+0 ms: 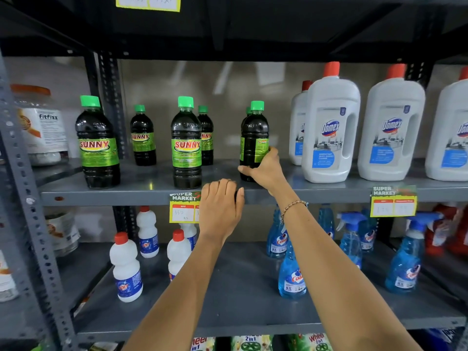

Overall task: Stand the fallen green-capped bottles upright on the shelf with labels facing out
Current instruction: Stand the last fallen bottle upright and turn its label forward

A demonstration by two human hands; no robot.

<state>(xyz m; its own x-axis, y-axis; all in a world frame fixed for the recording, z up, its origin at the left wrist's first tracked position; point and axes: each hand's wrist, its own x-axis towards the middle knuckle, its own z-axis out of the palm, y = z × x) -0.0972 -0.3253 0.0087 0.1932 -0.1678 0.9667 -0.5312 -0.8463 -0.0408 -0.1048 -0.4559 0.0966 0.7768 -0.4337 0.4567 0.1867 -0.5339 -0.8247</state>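
Grey shelf [141, 192]: open deck between the upright green-capped bottles, front lip bare except for a price tag [183, 207]. White Domex jugs [329, 127] crowd the right side, just beside the working spot. Right hand [266, 168] is wrapped around the lower body of the rightmost green-capped bottle [254, 138], which stands upright near the front edge (label turned sideways, not outward). Left hand [221, 209] rests on the shelf lip, fingers curled together, holding nothing.
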